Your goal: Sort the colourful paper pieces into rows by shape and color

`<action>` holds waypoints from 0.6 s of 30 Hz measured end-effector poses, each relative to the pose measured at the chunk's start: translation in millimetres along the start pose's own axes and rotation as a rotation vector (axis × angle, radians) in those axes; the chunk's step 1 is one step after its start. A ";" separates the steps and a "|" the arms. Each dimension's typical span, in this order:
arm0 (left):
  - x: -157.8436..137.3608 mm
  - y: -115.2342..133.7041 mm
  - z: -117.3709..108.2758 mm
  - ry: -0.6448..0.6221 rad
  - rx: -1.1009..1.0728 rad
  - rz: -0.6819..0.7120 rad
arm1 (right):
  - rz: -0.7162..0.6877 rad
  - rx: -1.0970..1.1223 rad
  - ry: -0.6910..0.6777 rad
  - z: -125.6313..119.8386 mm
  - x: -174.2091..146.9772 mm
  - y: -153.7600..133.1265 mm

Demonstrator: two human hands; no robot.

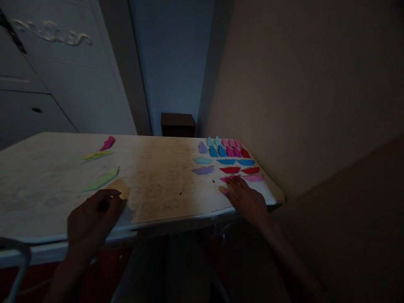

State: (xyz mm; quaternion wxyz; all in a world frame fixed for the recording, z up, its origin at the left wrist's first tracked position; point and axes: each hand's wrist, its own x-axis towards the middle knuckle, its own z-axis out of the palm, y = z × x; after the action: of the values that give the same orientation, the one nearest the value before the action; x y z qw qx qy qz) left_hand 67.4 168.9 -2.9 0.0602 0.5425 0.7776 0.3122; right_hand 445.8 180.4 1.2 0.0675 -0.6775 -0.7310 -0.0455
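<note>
My right hand [248, 201] rests at the right end of the table, its fingertips on a pink folded paper boat [223, 179] that they partly cover. The thumb is held apart from the fingers. Beside it lies a lighter pink paper boat [254, 178], and just behind are two red paper boats [230, 170]. My left hand [93, 216] hovers by the front edge at left, fingers curled and thumb near the index fingertip, with nothing visible in it. Beyond it lies a green folded paper piece [102, 179].
Blue, turquoise and purple paper boats [203, 170] continue the rows. Several upright folded paper pieces [221, 150] stand behind them. A yellow folded paper [96, 155] and a magenta one [107, 143] lie at left. The wall [303, 105] borders the table's [158, 176] right side.
</note>
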 end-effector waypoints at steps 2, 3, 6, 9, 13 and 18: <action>-0.1 0.4 -0.5 -0.025 0.017 -0.001 | 0.003 -0.002 0.013 -0.6 -0.4 -1.8; -0.4 0.7 -0.8 -0.033 0.017 0.005 | 0.004 -0.005 0.020 -0.8 -0.5 -2.6; -1.9 0.9 -1.0 -0.028 0.015 0.043 | 0.018 -0.027 0.034 -0.1 -0.8 -4.0; -3.2 -1.2 0.8 0.000 -0.003 0.087 | 0.035 -0.038 0.057 2.7 -1.7 -3.9; -2.9 -7.2 5.1 0.008 -0.059 0.146 | 0.005 0.031 0.139 5.1 -3.1 -5.9; -1.9 -10.7 7.9 0.017 -0.112 0.180 | -0.167 0.329 0.175 5.9 2.0 -23.9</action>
State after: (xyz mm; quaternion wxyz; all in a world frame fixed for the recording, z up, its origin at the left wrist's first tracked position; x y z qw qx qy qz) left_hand 62.9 168.1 -15.5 0.0554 0.6034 0.7074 0.3640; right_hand 421.6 181.5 -3.7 0.2364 -0.5878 -0.7736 0.0104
